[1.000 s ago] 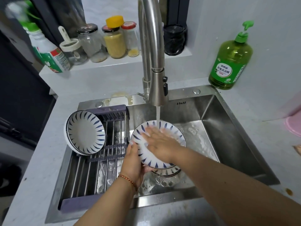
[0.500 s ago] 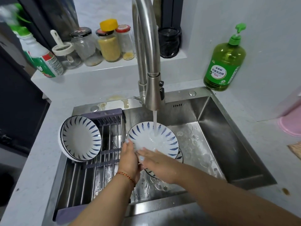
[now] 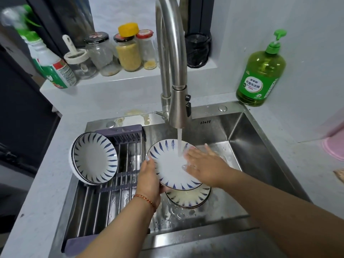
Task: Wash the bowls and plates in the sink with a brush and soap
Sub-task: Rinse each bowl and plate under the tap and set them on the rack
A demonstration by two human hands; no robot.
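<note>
1. Two hands work one plate point(image 3: 172, 165) under the tap point(image 3: 177, 108); it is white with blue dashes round the rim, tilted, water running onto it.
2. Left hand point(image 3: 149, 180) grips its left edge, fingers curled behind.
3. Right hand point(image 3: 203, 164) lies flat on its face, fingers spread.
4. More plates point(image 3: 189, 199) sit in the sink point(image 3: 260, 164) below the tap; two bowls point(image 3: 94, 158) lean on the rack point(image 3: 119, 183) to its left.
5. Right of the tap, the green soap bottle point(image 3: 260, 75) has Chinese writing, too small to read.
</note>
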